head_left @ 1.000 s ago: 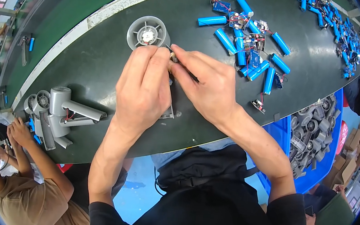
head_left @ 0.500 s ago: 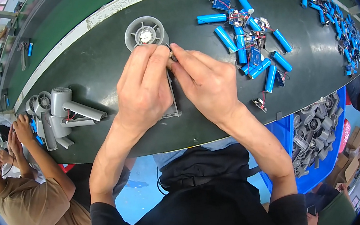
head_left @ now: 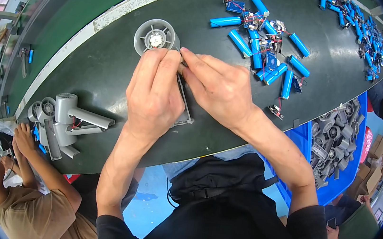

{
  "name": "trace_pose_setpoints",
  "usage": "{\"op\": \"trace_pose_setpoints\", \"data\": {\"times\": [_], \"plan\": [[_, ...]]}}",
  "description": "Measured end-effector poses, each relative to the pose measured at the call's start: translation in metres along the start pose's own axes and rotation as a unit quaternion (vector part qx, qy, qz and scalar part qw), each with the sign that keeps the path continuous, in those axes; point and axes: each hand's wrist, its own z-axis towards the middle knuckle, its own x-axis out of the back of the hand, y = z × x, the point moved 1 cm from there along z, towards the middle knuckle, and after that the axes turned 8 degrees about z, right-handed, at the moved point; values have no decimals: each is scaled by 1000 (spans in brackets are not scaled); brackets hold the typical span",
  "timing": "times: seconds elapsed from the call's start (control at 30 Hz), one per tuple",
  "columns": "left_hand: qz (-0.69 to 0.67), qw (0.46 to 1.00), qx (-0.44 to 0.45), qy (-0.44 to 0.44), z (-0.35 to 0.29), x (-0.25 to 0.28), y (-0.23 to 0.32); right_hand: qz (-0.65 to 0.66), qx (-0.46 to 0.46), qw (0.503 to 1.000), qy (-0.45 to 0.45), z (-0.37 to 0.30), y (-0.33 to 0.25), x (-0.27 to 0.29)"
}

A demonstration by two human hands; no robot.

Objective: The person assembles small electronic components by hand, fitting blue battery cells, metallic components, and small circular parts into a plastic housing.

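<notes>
Housing (head_left: 157,30): grey plastic, round, spoked; under hands, over dark table (head_left: 231,110).
Left hand (head_left: 154,93): curled around housing.
Right hand (head_left: 219,87): fingertips pinched narrow; contents hidden.
Cells (head_left: 239,43): smooth blue cylinders.
Shirt (head_left: 237,216): black; lettering illegible.

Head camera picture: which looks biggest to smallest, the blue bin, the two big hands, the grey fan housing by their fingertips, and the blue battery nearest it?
1. Blue bin
2. Left hand and right hand: too alike to rank
3. Grey fan housing, as far as it shows
4. Blue battery
</notes>
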Motion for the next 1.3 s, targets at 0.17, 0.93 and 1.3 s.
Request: {"op": "trace_pose_setpoints", "data": {"times": [0.17,0.93,1.3], "plan": [[-5,1000,7,-1,0,-1,1,1,13,1000,0,0,1,2],[-281,874,397,-4,-11,18,13,287,-319,903,30,25,-15,7],[-23,947,316,43,140,-74,-147,276,-301,908,-99,237,154,-38]]}}
